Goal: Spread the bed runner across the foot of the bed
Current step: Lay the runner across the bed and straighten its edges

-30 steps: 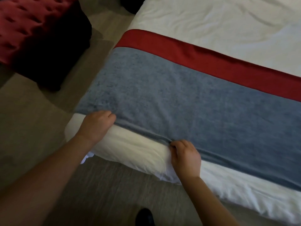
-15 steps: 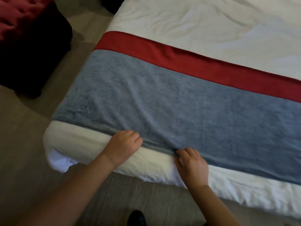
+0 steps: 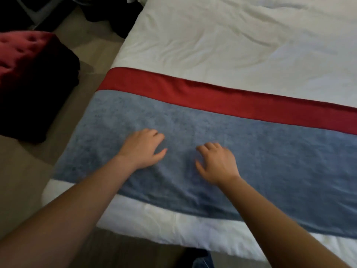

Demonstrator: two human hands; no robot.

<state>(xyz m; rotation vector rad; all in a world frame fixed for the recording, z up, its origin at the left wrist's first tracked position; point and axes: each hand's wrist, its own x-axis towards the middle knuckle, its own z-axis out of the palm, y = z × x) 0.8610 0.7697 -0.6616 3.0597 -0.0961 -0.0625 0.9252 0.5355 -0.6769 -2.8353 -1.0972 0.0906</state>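
Both off the hem now! The left hand [image 3: 144, 147] and right hand [image 3: 216, 163], which were pinching the near edge a moment ago, lie palm down on the blue band of the bed runner [image 3: 280, 155], fingers loosely spread and gripping nothing. The runner lies flat across the foot of the bed [image 3: 231, 39], with its red stripe on the far side. A red stool [image 3: 29, 74] sits to the far left.

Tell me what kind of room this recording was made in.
Most likely a bedroom, perhaps a hotel room. A bed with white bedding has a blue and red bed runner across its foot, and a red tufted ottoman stands beside it.
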